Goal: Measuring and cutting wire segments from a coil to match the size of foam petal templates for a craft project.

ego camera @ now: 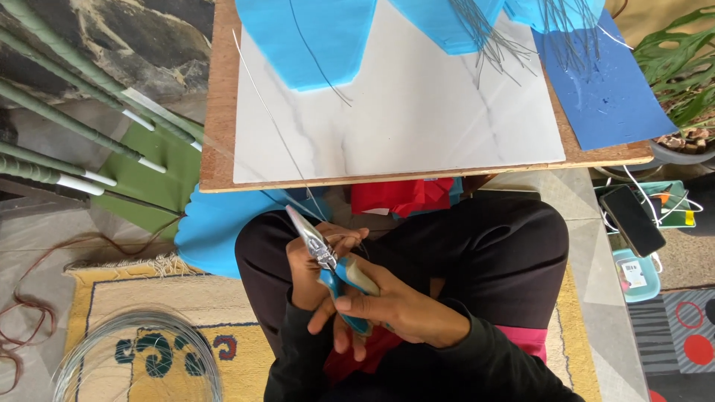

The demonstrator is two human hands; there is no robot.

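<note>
— pliers point(328, 260), blue-handled, sit low centre over my lap; my right hand point(395, 305) is wrapped round the grips, nose pointing to eleven o'clock.
— and the left?
— my left hand point(313, 272) pinches a thin wire point(272, 123) at the nose, fingers narrow. i judge i'm at the cutting or bending step; the next move needs a firm squeeze with the wire steady.
— anything in the way?
— the marble board point(410, 126) at twelve o'clock, blue paper point(313, 41) on it, a wire coil point(138, 357) at eight. my knees crowd things.
</note>
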